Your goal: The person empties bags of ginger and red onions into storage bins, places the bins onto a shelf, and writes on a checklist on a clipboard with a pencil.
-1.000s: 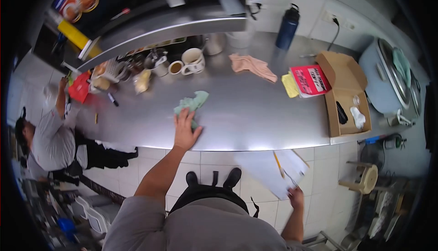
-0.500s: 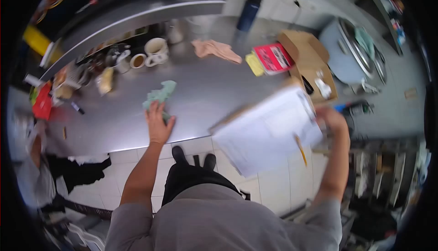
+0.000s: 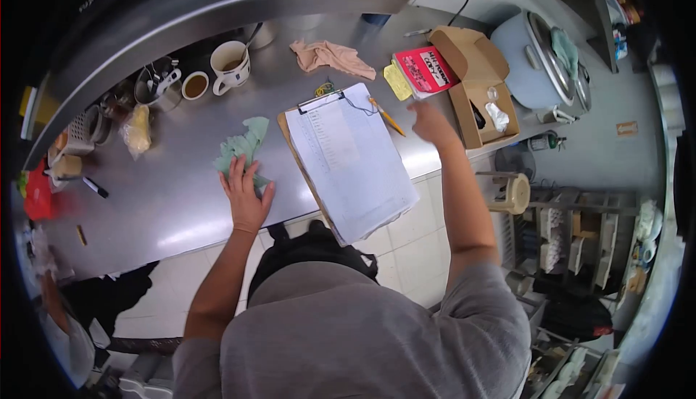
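Note:
My left hand [image 3: 246,194] lies with spread fingers on a crumpled green cloth [image 3: 243,144] on the steel counter [image 3: 181,189]. A clipboard with white papers [image 3: 355,160] rests on the counter, its lower end past the front edge. An orange pencil [image 3: 390,119], tied by a string, lies at its upper right corner. To the right of the clipboard, my right hand [image 3: 432,123] is raised with its fingers curled, apart from the papers; whether anything is in it is too small to tell. Just beyond are a red booklet [image 3: 424,71] and a yellow pad [image 3: 396,81].
Behind the cloth stand a white mug [image 3: 230,64] and a cup of brown liquid [image 3: 195,85]. A pink cloth [image 3: 332,58] lies at the back. An open cardboard box [image 3: 478,94] and a large cooker [image 3: 528,62] stand right. A co-worker's arm [image 3: 54,301] shows at far left.
The clipboard has swung up from beyond the front edge onto the counter, and my right hand has let it go. My left hand stays on the green cloth. The view has shifted.

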### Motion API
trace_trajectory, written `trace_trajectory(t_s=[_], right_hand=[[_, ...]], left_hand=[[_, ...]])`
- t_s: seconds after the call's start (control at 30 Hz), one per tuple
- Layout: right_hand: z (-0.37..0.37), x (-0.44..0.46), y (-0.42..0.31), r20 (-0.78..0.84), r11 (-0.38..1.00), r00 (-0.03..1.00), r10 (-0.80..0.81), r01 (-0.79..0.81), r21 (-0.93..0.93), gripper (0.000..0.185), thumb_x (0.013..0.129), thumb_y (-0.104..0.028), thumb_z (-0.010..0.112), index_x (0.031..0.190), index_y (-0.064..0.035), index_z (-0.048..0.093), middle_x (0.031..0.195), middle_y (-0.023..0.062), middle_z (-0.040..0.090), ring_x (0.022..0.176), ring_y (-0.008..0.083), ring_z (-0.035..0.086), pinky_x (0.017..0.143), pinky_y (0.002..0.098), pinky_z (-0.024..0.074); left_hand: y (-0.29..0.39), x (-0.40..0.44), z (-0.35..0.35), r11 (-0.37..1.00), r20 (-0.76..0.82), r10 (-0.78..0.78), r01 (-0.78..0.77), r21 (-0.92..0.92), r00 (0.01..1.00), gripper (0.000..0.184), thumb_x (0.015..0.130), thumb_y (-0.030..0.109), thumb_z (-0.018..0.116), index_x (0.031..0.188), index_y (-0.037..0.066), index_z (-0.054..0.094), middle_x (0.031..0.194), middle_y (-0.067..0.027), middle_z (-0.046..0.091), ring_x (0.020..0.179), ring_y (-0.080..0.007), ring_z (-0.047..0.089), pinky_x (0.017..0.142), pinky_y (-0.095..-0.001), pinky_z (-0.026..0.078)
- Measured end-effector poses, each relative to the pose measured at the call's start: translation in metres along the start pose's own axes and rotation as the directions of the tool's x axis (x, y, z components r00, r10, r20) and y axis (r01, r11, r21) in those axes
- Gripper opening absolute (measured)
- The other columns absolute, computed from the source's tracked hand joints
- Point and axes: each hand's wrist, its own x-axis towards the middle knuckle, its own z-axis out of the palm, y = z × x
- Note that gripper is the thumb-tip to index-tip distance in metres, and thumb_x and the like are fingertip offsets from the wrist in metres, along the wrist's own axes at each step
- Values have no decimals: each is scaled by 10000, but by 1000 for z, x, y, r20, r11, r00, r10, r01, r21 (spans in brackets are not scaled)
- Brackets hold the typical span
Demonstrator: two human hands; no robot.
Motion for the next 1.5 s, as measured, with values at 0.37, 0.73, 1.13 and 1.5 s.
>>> trace_trajectory(t_s=[0.37, 0.73, 1.13, 1.5], right_hand=[[61, 15, 29, 12, 975, 997, -80, 75, 208, 187, 742, -153, 631, 808, 16, 586, 639, 142, 610, 620, 302, 608, 609, 382, 491], [62, -32, -55, 382, -267, 893, -237, -438, 859, 91, 680, -46, 520, 768, -43, 499, 597, 33, 461, 425, 90, 336, 399, 230, 237], [94, -20, -93, 14, 256, 992, -122, 18, 966, 129, 762, -13, 651, 762, -23, 523, 672, 23, 549, 595, 94, 508, 558, 226, 423], [119, -21, -96, -74, 303, 990, -121, 108, 947, 125, 765, 7, 633, 737, -4, 512, 678, 36, 566, 641, 86, 522, 604, 226, 438]], left_hand=[[12, 29, 22, 970, -73, -191, 200, 140, 979, 488, 841, 325, 579, 1243, 86, 440, 1391, -101, 295, 1334, -303, 223, 1078, -538, 98], [17, 31, 32, 925, -91, -215, 233, 299, 972, 491, 845, 366, 567, 1249, 115, 447, 1395, -86, 299, 1320, -278, 255, 1094, -487, 134], [16, 32, 35, 916, -114, -208, 234, 326, 971, 485, 847, 375, 561, 1243, 115, 461, 1390, -83, 313, 1305, -271, 287, 1092, -478, 150], [18, 34, 34, 911, -109, -216, 241, 335, 970, 483, 841, 372, 569, 1235, 113, 462, 1383, -83, 321, 1304, -273, 289, 1092, -475, 154]])
